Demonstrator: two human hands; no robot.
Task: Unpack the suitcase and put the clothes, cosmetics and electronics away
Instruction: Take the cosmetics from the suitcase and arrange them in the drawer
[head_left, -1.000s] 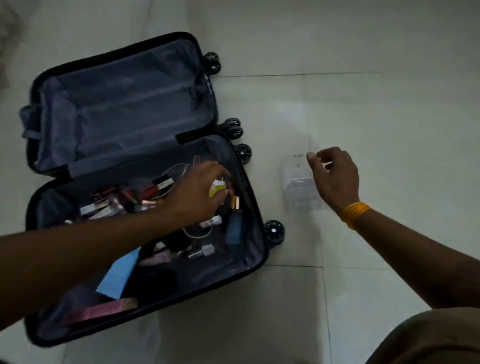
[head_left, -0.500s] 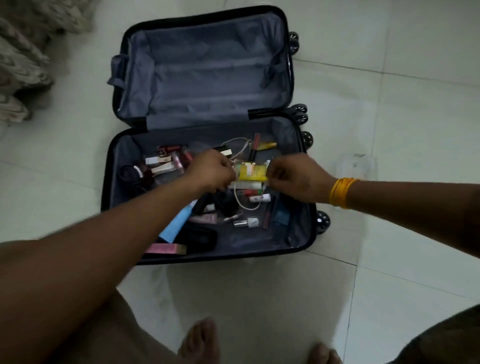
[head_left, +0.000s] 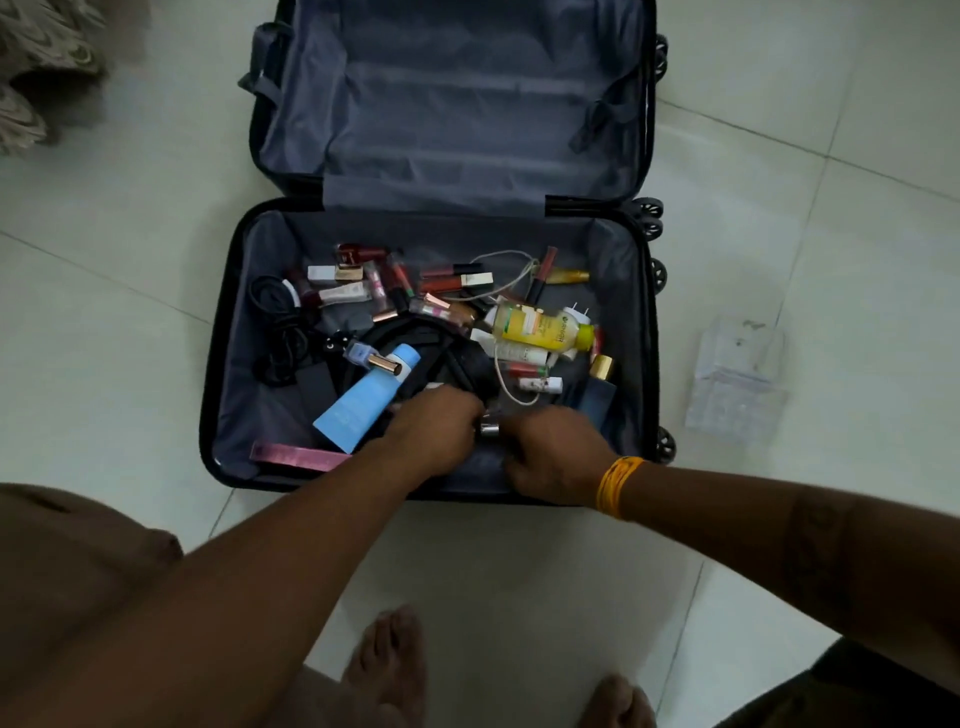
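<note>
Suitcase (head_left: 441, 130) is lying open on the tiled floor (head_left: 779, 182), with its lid half showing only bare lining and its near half holding loose cosmetics and cables. Both forearms are reaching forward and down into the near half. Left hand (head_left: 434, 428) is lying knuckles-up over a black pouch (head_left: 441, 358), just beside a blue tube (head_left: 366, 402); its fingers are curling downward, but what they are holding cannot be told. Right hand (head_left: 558, 452), wearing a yellow band (head_left: 615, 486) at the wrist, is sitting close beside the left, knuckles-up, fingers bent under and hidden. A small silver-capped item (head_left: 489, 429) is showing between the two hands. A yellow bottle (head_left: 540, 327) is lying farther in. A clear box (head_left: 737, 384) is standing on the floor to the right of the suitcase.
</note>
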